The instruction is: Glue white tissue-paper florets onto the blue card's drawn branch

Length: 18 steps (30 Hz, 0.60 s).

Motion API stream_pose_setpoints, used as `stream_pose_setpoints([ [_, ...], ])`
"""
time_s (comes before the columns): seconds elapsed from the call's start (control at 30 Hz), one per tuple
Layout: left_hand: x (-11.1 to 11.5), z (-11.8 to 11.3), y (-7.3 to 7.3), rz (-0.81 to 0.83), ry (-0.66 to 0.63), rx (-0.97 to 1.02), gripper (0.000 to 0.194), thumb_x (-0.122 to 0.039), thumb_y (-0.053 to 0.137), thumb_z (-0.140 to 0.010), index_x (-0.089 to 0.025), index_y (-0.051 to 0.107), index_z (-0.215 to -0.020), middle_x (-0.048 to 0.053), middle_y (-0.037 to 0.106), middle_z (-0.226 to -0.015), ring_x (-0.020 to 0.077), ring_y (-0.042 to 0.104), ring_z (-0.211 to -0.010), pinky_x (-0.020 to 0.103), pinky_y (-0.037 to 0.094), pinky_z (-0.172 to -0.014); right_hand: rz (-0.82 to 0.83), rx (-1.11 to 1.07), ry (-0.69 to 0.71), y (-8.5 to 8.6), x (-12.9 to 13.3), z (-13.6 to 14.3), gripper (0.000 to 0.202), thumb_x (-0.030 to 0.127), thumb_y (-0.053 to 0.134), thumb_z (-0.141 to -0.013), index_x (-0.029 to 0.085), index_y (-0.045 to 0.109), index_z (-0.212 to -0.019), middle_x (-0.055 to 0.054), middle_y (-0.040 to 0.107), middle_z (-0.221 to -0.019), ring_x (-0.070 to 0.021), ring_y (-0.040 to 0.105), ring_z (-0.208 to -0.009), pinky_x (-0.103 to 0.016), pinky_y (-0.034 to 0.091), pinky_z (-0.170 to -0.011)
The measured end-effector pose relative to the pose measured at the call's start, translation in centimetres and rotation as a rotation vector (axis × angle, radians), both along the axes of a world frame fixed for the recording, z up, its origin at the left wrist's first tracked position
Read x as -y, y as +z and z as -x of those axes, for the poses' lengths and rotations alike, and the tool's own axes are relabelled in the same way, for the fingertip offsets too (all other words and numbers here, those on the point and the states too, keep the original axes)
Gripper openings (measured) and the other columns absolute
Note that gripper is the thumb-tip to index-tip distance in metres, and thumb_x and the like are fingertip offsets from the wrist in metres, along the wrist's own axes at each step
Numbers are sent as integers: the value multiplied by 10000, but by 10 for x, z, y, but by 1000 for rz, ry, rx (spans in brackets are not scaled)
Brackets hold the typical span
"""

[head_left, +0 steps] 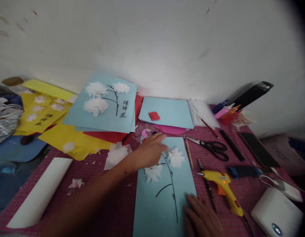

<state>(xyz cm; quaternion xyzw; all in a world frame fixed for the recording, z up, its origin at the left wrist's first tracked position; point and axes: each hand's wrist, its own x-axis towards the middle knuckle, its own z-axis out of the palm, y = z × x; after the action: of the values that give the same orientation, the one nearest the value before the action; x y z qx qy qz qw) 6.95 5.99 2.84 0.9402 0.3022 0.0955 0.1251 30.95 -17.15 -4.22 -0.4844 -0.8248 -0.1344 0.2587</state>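
A light blue sheet (154,210) lies in front of me, with a black drawn branch and two white tissue flowers, one on the right (175,158) and one on the left (153,173). My left hand (149,151) is over the top of this sheet, just above the left flower, fingers pointing up and right; what its fingers hold, if anything, is hidden. My right hand (201,217) rests on the sheet's lower right edge, fingers spread out flat.
Scissors (214,148), a yellow glue gun (223,187) and a white box (277,212) lie at the right. Finished blue (105,115) and yellow (31,112) flower sheets are at the back left. A white paper roll (41,194) lies at the left, near white tissue (118,155).
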Motion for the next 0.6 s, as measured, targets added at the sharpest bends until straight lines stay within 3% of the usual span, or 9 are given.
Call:
stream_pose_setpoints([
  [0.17, 8, 24, 12, -128, 29, 147, 299, -72, 547, -907, -147, 731, -1131, 183, 569, -1446, 329, 485, -1409, 516, 435, -1147, 83, -66, -27, -7, 9, 2, 242, 196, 613, -906, 219, 689, -1134, -113, 746, -1256, -288, 711, -1139, -477, 538, -951],
  [0.3, 31, 55, 18, -76, 141, 299, 237, -170, 507, -987, -194, 725, -1077, 102, 729, -1122, 236, 686, -1064, 403, 563, -944, 125, -122, -46, -9, 15, 6, 258, 211, 627, -917, 213, 680, -1169, -118, 709, -1323, -308, 675, -1200, -527, 511, -1014],
  [0.37, 48, 73, 17, -29, 282, 356, 222, -226, 507, -1011, -223, 714, -1093, 52, 751, -958, 199, 708, -886, 333, 575, -815, 143, -142, -56, -8, 16, 7, 275, 214, 633, -913, 220, 674, -1185, -113, 697, -1343, -311, 661, -1224, -534, 504, -1038],
  [0.47, 74, 99, 9, -49, 452, 447, 183, -264, 532, -1002, -248, 705, -1059, 24, 772, -992, 191, 722, -886, 305, 565, -801, 161, -167, -63, -7, 17, 10, 303, 201, 638, -906, 222, 667, -1206, -113, 682, -1366, -318, 640, -1255, -552, 494, -1067],
  [0.6, 97, 126, -4, -152, 616, 537, 208, -196, 490, -963, -226, 690, -1009, 32, 760, -943, 190, 715, -844, 300, 560, -781, 160, -207, -83, -3, 18, 14, 297, 187, 636, -913, 216, 668, -1206, -120, 682, -1361, -321, 635, -1262, -563, 500, -1066],
])
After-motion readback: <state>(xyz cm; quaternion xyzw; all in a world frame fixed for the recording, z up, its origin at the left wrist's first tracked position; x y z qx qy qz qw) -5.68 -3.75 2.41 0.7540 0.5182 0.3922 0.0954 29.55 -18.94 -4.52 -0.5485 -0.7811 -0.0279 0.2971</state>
